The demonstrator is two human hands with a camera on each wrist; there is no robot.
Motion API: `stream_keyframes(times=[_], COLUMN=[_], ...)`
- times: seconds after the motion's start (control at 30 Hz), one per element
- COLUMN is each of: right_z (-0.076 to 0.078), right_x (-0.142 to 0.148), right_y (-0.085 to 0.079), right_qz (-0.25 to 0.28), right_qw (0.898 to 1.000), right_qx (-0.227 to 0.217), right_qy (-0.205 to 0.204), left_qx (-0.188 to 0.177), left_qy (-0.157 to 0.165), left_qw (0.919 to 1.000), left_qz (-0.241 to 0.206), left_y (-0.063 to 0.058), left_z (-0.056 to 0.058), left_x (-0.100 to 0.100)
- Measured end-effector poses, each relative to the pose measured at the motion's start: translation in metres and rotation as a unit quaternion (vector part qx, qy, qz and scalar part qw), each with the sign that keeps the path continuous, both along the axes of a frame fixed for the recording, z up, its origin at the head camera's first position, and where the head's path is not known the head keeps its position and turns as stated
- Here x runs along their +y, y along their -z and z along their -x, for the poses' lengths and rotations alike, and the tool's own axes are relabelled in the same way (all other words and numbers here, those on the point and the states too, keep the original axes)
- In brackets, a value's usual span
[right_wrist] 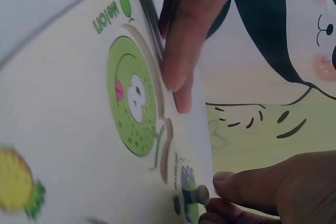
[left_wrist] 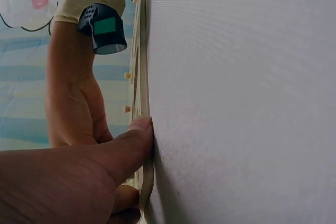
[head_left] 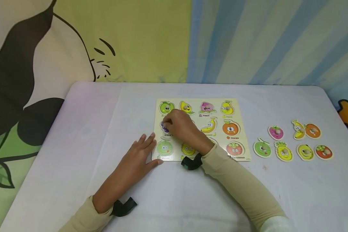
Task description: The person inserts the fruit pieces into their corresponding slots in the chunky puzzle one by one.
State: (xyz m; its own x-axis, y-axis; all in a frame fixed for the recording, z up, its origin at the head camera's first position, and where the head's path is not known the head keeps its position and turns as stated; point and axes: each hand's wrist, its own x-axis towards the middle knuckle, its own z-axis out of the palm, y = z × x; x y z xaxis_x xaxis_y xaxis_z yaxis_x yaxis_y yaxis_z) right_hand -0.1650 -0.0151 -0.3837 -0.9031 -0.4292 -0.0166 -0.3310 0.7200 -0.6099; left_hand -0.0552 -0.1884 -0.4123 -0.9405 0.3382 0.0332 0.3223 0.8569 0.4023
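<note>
A wooden fruit puzzle board point(head_left: 246, 154) lies on the table. My right hand point(head_left: 182, 127) reaches over its left part, fingertips together at the knob of the grape puzzle piece point(head_left: 164, 128). In the right wrist view the grape piece point(right_wrist: 187, 184) sits in its place, thumb and finger right at its knob point(right_wrist: 198, 195). My left hand point(head_left: 136, 158) rests at the board's lower left corner, fingers straight along the left edge and thumb by the front edge. The left wrist view shows the left thumb point(left_wrist: 131, 142) against the board's edge point(left_wrist: 143, 77).
Loose knobbed pieces lie right of the board: a strawberry point(head_left: 275, 132), banana point(head_left: 299, 129), orange point(head_left: 312, 131), melon point(head_left: 262, 149), pineapple point(head_left: 284, 152), a yellow round fruit point(head_left: 305, 152) and a persimmon point(head_left: 323, 152). Apple point(head_left: 166, 107), peach point(head_left: 206, 107) and pear point(head_left: 227, 108) pieces sit in the board's back row.
</note>
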Motion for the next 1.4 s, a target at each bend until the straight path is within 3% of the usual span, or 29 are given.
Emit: stream_keyframes(times=[0.23,0.5,0.73,1.03,1.4], right_z=[0.000,-0.001,-0.001,0.000,-0.008], right_x=[0.021,0.067,0.102,0.124,0.164], right_y=[-0.010,-0.022,-0.025,-0.029,-0.029], right_qz=[0.045,0.083,0.069,0.077,0.054], right_qw=[0.999,0.996,0.996,0.994,0.991], right_qx=[0.013,0.022,0.035,0.060,0.069], right_qy=[-0.001,0.028,0.032,0.045,0.100], left_qx=[0.010,-0.003,-0.006,0.000,-0.003], left_qy=[-0.008,-0.010,-0.012,-0.012,-0.016], left_qw=[0.9999,0.9999,0.9999,0.9999,0.9999], left_qz=[0.003,0.003,0.005,-0.004,-0.002], left_y=[0.001,-0.001,0.000,0.001,0.000], left_z=[-0.002,-0.003,-0.002,-0.002,-0.003], left_x=[0.001,0.002,0.003,0.004,0.003])
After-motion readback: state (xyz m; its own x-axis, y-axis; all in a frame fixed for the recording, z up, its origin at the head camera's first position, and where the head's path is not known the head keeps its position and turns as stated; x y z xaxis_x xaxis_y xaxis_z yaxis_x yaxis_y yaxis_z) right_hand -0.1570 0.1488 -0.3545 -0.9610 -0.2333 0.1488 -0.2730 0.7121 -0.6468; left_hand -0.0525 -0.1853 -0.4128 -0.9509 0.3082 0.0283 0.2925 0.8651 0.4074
